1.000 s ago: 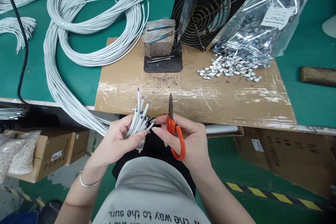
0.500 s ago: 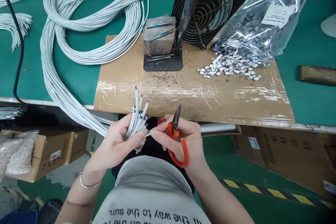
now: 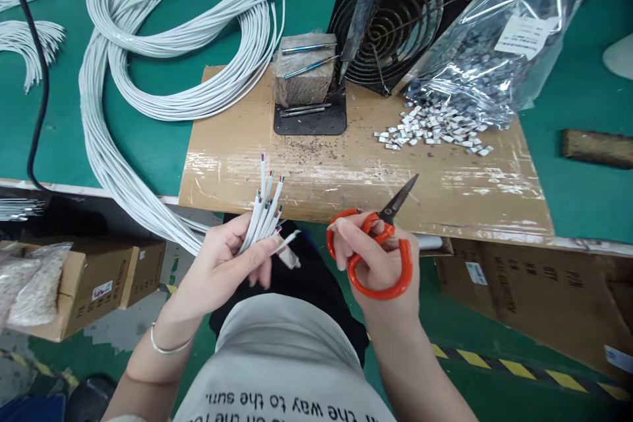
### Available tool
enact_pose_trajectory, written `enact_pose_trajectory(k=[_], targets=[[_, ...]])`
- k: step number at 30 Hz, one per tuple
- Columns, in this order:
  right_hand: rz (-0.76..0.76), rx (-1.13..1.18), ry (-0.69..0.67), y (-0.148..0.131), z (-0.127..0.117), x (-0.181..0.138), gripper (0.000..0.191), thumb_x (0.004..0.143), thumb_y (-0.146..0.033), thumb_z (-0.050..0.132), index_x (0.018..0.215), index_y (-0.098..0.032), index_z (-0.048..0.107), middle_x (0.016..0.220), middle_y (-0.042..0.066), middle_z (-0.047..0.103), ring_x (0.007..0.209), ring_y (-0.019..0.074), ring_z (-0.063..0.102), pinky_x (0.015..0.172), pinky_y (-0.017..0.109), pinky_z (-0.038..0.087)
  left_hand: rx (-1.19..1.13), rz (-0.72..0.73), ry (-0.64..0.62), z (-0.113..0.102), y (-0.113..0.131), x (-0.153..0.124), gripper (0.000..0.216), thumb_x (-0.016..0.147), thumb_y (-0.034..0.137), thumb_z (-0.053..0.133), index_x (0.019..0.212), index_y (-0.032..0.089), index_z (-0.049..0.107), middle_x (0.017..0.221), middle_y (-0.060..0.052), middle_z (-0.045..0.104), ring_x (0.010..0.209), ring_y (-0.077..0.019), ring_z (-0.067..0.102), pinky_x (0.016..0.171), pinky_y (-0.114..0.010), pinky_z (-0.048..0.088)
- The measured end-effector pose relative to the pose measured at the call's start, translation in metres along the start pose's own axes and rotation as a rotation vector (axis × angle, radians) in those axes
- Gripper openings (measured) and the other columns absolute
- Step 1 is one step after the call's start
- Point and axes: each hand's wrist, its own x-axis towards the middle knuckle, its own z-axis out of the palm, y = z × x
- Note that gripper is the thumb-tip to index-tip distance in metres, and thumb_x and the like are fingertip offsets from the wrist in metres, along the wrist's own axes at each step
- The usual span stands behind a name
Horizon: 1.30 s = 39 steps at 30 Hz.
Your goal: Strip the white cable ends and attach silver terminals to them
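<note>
My left hand (image 3: 225, 262) grips a bundle of white cable ends (image 3: 266, 211) with coloured inner wires showing at the tips; the tips fan upward over the near edge of the cardboard sheet (image 3: 346, 171). One cable end sticks out to the right between my fingers. Off to the right, my right hand (image 3: 380, 264) holds orange-handled scissors (image 3: 378, 244), with the dark blades closed and pointing up and to the right. The two hands are apart, above my lap.
Long coils of white cable (image 3: 163, 59) lie on the green bench. On the cardboard stand a soldering iron stand with a wrapped block (image 3: 304, 79), a black fan (image 3: 395, 20), a bag of small connectors (image 3: 489, 46) and spilled connectors (image 3: 435, 128). Cardboard boxes (image 3: 99, 277) sit below.
My right hand has drawn away to the right from the cable bundle, and the scissors have swung from pointing up to pointing up-right. The left hand has stayed put with the cables.
</note>
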Motion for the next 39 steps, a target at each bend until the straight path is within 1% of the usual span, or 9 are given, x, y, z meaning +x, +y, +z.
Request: enact_pose_trajectory(k=[2, 4, 10, 19, 25, 30, 33, 36, 39], targets=[[-0.003, -0.021, 0.036, 0.002, -0.004, -0.002, 0.042, 0.09, -0.028, 0.082, 0.053, -0.024, 0.062, 0.045, -0.003, 0.056, 0.045, 0.0139, 0.054, 0.056, 0.032, 0.051, 0.003, 0.04, 0.013, 0.0, 0.002, 0.003, 0.018, 0.102, 0.035, 0.079, 0.102, 0.017, 0.082, 0.099, -0.009, 0.084, 0.09, -0.0203, 0.077, 0.078, -0.027, 0.061], [-0.013, -0.067, 0.074, 0.002, -0.01, -0.003, 0.042, 0.089, -0.031, 0.084, 0.052, -0.024, 0.063, 0.045, -0.002, 0.055, 0.046, 0.0149, 0.054, 0.053, 0.032, 0.049, -0.002, 0.093, 0.032, 0.0, 0.003, 0.005, 0.016, 0.1, 0.033, 0.082, 0.106, 0.019, 0.085, 0.118, -0.011, 0.084, 0.112, -0.0245, 0.077, 0.095, -0.03, 0.062], [-0.05, -0.198, 0.095, -0.002, -0.017, -0.009, 0.026, 0.09, -0.033, 0.085, 0.066, -0.025, 0.078, 0.049, -0.002, 0.058, 0.05, 0.017, 0.056, 0.054, 0.034, 0.049, -0.08, 0.007, 0.029, 0.003, 0.003, 0.007, 0.018, 0.1, 0.034, 0.08, 0.099, 0.016, 0.081, 0.072, 0.001, 0.069, 0.052, -0.0081, 0.055, 0.049, -0.02, 0.043], [-0.073, -0.214, -0.119, -0.006, 0.004, -0.012, 0.002, 0.085, -0.025, 0.088, 0.084, -0.026, 0.09, 0.061, -0.002, 0.064, 0.052, 0.0134, 0.055, 0.05, 0.028, 0.046, -0.008, -0.001, 0.082, 0.01, 0.003, 0.002, 0.013, 0.091, 0.022, 0.084, 0.087, 0.017, 0.072, 0.065, 0.003, 0.067, 0.055, -0.01, 0.058, 0.054, -0.02, 0.051], [-0.046, -0.156, -0.213, -0.009, 0.011, -0.01, 0.011, 0.078, -0.027, 0.094, 0.088, -0.026, 0.091, 0.061, -0.003, 0.06, 0.054, 0.0116, 0.052, 0.049, 0.026, 0.042, 0.04, -0.005, 0.087, 0.01, 0.002, 0.0, 0.018, 0.084, 0.023, 0.087, 0.081, 0.017, 0.071, 0.064, 0.002, 0.066, 0.055, -0.0112, 0.058, 0.053, -0.022, 0.05], [-0.183, -0.208, -0.181, -0.008, 0.02, -0.012, 0.009, 0.085, -0.02, 0.087, 0.078, -0.024, 0.086, 0.061, -0.001, 0.067, 0.052, 0.0127, 0.052, 0.049, 0.029, 0.041, 0.052, -0.018, 0.083, 0.012, 0.003, 0.0, 0.023, 0.08, 0.021, 0.087, 0.076, 0.018, 0.064, 0.061, 0.003, 0.062, 0.052, -0.0093, 0.052, 0.05, -0.021, 0.044], [-0.303, -0.238, -0.038, -0.004, 0.019, -0.013, 0.014, 0.086, -0.016, 0.085, 0.075, -0.025, 0.083, 0.06, -0.001, 0.067, 0.052, 0.0137, 0.053, 0.051, 0.03, 0.042, 0.053, -0.028, 0.091, 0.013, 0.003, 0.0, 0.024, 0.081, 0.023, 0.088, 0.076, 0.018, 0.064, 0.06, 0.003, 0.063, 0.051, -0.0096, 0.053, 0.05, -0.021, 0.045], [-0.228, -0.193, 0.141, -0.003, 0.012, -0.01, 0.023, 0.092, -0.022, 0.083, 0.07, -0.025, 0.075, 0.053, -0.003, 0.061, 0.049, 0.0139, 0.054, 0.053, 0.031, 0.046, 0.051, -0.038, 0.085, 0.013, 0.003, 0.0, 0.025, 0.085, 0.024, 0.086, 0.076, 0.018, 0.064, 0.06, 0.003, 0.063, 0.051, -0.0094, 0.052, 0.05, -0.021, 0.044], [-0.07, -0.12, 0.008, -0.005, 0.007, -0.007, 0.044, 0.099, -0.039, 0.078, 0.06, -0.023, 0.067, 0.047, -0.003, 0.056, 0.041, 0.0118, 0.051, 0.047, 0.029, 0.043, 0.066, -0.031, 0.085, 0.014, 0.0, -0.001, 0.027, 0.086, 0.025, 0.085, 0.075, 0.018, 0.061, 0.059, 0.003, 0.062, 0.05, -0.0092, 0.051, 0.049, -0.021, 0.04]])
